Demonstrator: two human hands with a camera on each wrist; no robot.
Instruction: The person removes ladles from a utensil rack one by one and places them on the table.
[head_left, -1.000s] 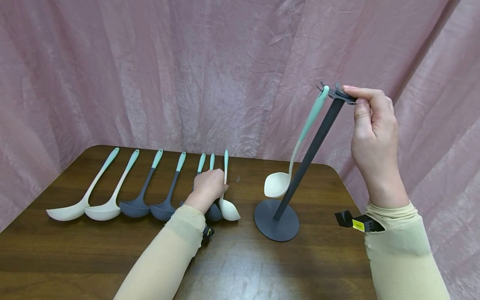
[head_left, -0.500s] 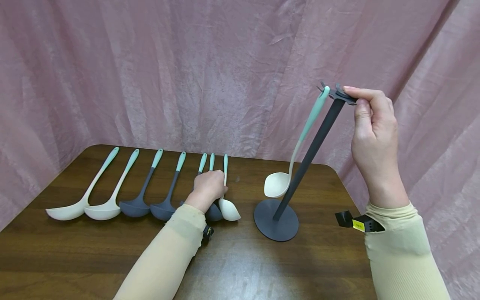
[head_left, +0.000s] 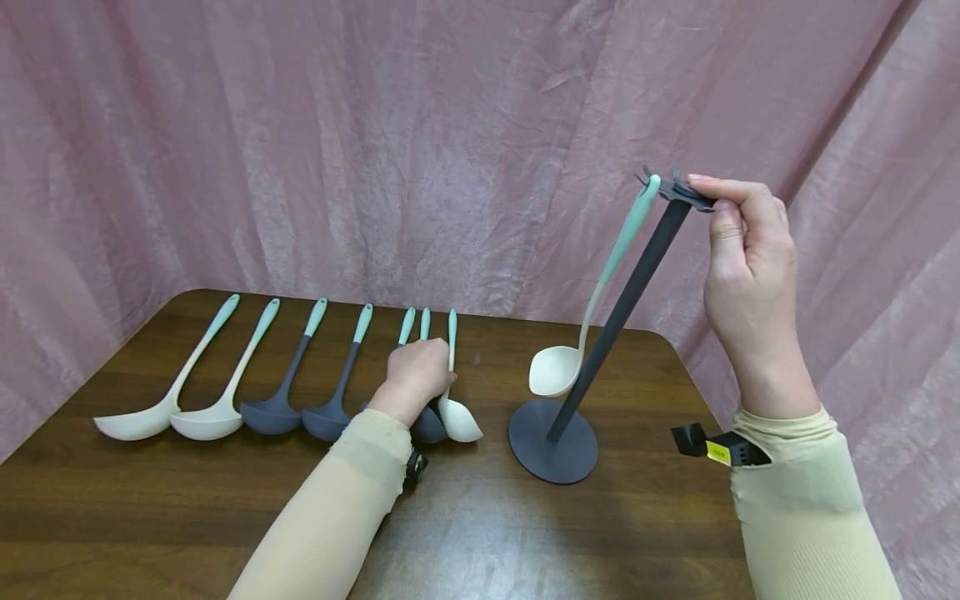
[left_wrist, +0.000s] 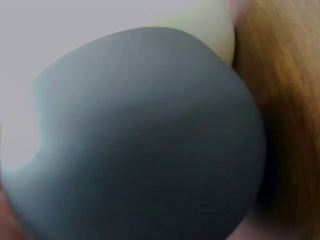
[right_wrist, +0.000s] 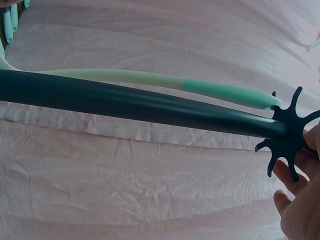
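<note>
My left hand (head_left: 420, 369) grips a white ladle (head_left: 459, 421) with a mint handle, lying at the right end of a row on the table. Under and beside that hand lie dark grey ladles (head_left: 429, 427), partly hidden by it. In the left wrist view a dark ladle bowl (left_wrist: 150, 135) fills most of the picture, with a pale bowl (left_wrist: 220, 30) behind it. With thumb and fingers, my right hand (head_left: 752, 275) pinches the hooked top of a dark utensil stand (head_left: 626, 300). One white ladle (head_left: 555, 371) hangs from a hook (right_wrist: 277, 105) there.
Left of my left hand lie two white ladles, one farthest left (head_left: 138, 425) and one beside it (head_left: 210, 423), then two dark grey ladles (head_left: 272, 415) with mint handles. The stand's round base (head_left: 553, 454) rests on the wooden table (head_left: 480, 533). A pink curtain (head_left: 450, 150) hangs behind.
The mint handle of the white ladle at my left hand sits slightly lower than a second ago. Both hands otherwise hold their places.
</note>
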